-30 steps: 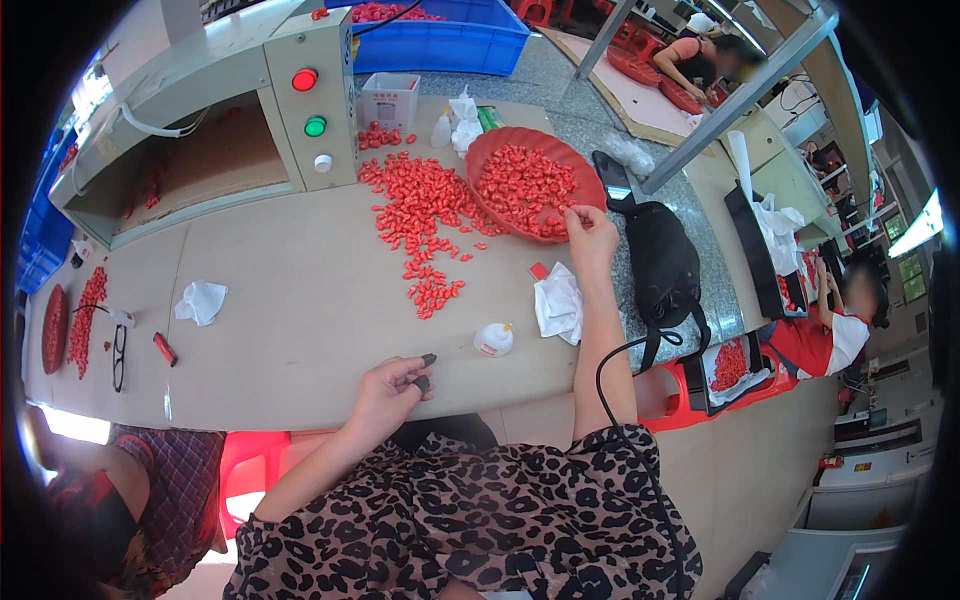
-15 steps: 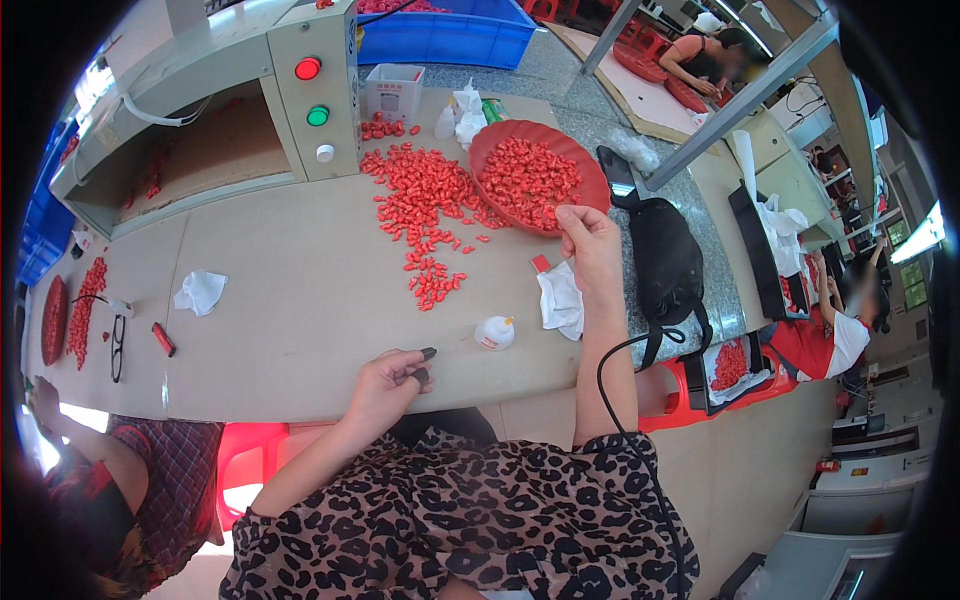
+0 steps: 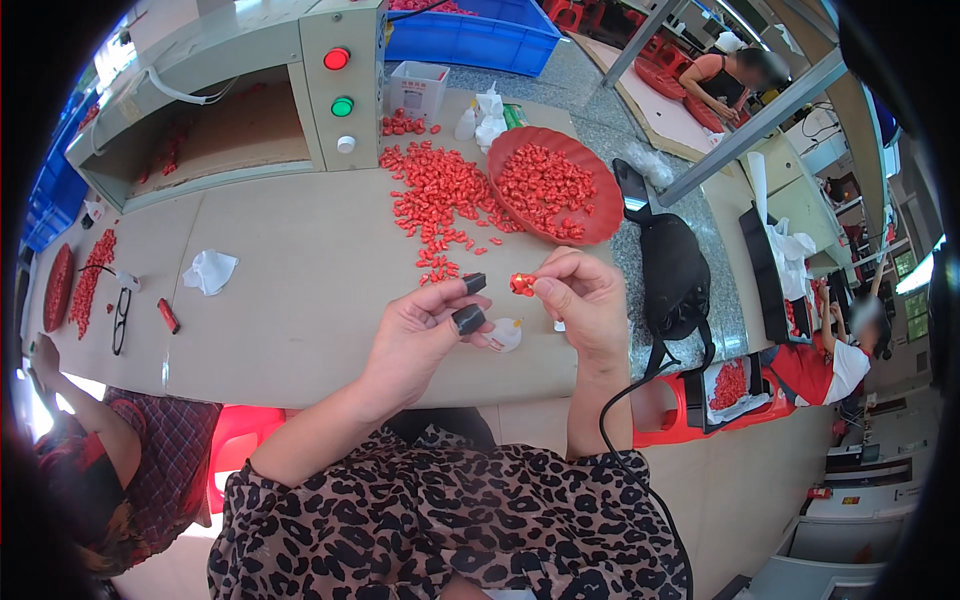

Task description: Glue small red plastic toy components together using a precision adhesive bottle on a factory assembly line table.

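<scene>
One small red piece pinched in the right hand, bowl of more behind

Right hand (image 3: 590, 305) pinches a red piece with gold tint (image 3: 522, 284) between thumb and index finger, above the worktop (image 3: 290, 330), nearer the person than the bowl. Left hand (image 3: 410, 340) just beside it, thumb and index tips apart, both in dark finger covers; nothing visible between them.

Containers: red scalloped bowl (image 3: 606, 208), many red pieces inside, bare strip showing along its right side. Loose pile of red pieces (image 3: 430, 190) on the worktop, running up to the bowl's left edge. White box (image 3: 415, 95) behind the pile; contents hard to tell, a few red pieces in front of it. Blue crate (image 3: 480, 42) at the back holds reddish pieces. Boxy machine (image 3: 322, 130), front chamber open, some red pieces inside. Far left, red dish (image 3: 58, 290), contents unclear, next to a row of red pieces (image 3: 93, 285). Right side, white-lined black tray (image 3: 695, 400) with red pieces. White squeeze bottle (image 3: 507, 337) partly behind left hand.
</scene>
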`<state>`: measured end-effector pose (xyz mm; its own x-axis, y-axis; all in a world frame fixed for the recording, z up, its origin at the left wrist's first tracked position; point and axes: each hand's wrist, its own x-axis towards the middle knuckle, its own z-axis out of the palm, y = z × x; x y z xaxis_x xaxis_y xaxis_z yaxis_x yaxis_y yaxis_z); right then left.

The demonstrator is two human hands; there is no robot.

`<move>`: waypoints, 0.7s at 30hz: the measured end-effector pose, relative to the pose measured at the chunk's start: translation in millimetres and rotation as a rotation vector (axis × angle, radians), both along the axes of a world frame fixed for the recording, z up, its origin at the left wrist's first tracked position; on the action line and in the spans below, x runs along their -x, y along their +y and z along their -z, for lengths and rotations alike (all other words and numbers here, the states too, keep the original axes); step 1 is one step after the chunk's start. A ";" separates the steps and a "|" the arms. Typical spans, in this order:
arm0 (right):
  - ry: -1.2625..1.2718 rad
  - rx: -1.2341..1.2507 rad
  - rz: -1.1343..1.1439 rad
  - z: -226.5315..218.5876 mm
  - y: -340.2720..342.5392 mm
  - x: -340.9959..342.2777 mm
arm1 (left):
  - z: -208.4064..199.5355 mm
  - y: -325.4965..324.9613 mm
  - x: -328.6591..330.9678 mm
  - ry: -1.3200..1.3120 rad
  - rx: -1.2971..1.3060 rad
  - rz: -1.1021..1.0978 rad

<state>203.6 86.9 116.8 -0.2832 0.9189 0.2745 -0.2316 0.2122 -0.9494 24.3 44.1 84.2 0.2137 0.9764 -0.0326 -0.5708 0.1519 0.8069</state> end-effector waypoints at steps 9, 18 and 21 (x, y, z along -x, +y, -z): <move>-0.121 -0.140 -0.120 -2.9 -13.1 4.2 | -10.9 -3.0 -11.2 -0.098 -0.106 0.040; -0.062 -0.089 -0.098 -4.6 -20.1 6.9 | -17.4 -8.8 -10.0 -0.059 -0.092 0.093; -0.062 -0.092 -0.096 -4.5 -20.5 6.6 | -17.7 -9.8 -9.6 -0.092 -0.083 0.110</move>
